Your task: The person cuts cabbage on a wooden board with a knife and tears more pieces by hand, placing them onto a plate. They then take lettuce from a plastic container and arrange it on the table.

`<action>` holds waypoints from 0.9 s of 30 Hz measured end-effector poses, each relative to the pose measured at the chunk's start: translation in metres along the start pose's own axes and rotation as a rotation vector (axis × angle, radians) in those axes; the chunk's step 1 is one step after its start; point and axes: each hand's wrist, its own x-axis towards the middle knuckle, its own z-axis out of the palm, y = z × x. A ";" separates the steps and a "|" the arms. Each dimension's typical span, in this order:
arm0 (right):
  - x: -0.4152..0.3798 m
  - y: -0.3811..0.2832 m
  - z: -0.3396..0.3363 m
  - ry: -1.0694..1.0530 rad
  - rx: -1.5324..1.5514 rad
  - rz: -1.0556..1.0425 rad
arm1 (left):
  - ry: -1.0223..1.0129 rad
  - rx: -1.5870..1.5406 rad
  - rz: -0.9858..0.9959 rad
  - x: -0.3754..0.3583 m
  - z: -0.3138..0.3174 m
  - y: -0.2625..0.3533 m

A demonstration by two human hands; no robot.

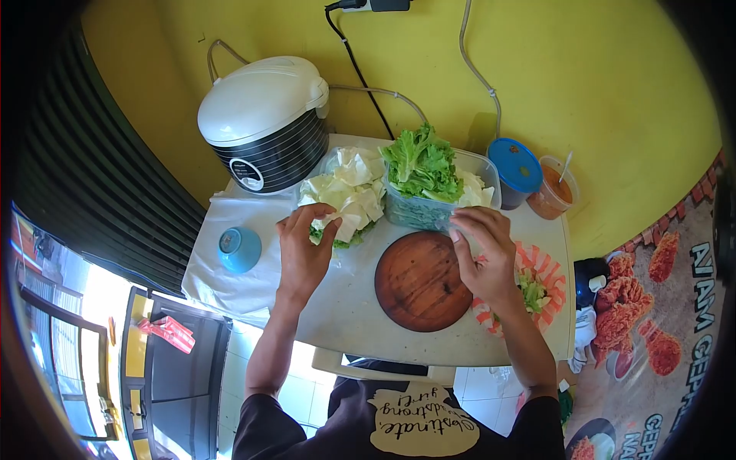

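My left hand [305, 249] is over the front left edge of a heap of cut cabbage [345, 201], thumb and fingers curved with a gap between their tips. Green leaves peek out under the heap. Near the front right corner of a clear plastic container [418, 213], my right hand [488, 253] has bent fingers and the thumb apart, with nothing visible in it. Lettuce [423, 165] and pale cabbage pieces [474, 189] fill the container. A round wooden board [418, 284] lies between my hands, its right edge close to my right hand.
A rice cooker [264, 123] stands back left, a blue bowl [239, 250] in front of it. Back right are a blue-lidded tub [515, 170] and an orange sauce tub [552, 190] with a spoon. A pink-rimmed plate [544, 280] with greens lies under my right wrist.
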 end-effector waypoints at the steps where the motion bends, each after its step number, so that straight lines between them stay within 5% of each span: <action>1: 0.000 -0.005 0.003 -0.021 0.168 0.069 | -0.080 -0.173 -0.092 0.000 -0.002 0.004; 7: 0.001 -0.026 0.025 -0.191 0.779 0.342 | -0.384 -0.675 -0.108 -0.007 0.005 0.036; 10: -0.010 -0.011 0.028 -0.277 0.787 0.393 | -0.394 -0.826 -0.208 -0.016 0.018 0.038; 12: -0.009 0.004 0.026 -0.192 0.765 0.449 | -0.399 -0.825 -0.230 -0.020 0.022 0.031; 14: -0.005 0.031 0.032 0.297 0.705 0.492 | -0.403 -0.857 -0.236 -0.022 0.024 0.024; 18: 0.013 0.082 0.024 0.365 0.217 0.406 | -0.422 -0.869 -0.232 -0.024 0.027 0.024; 21: 0.025 0.096 0.021 0.174 -0.050 0.153 | -0.425 -0.851 -0.240 -0.022 0.027 0.034; 27: 0.012 0.058 0.009 0.119 0.054 0.234 | -0.420 -0.899 -0.248 -0.024 0.029 0.033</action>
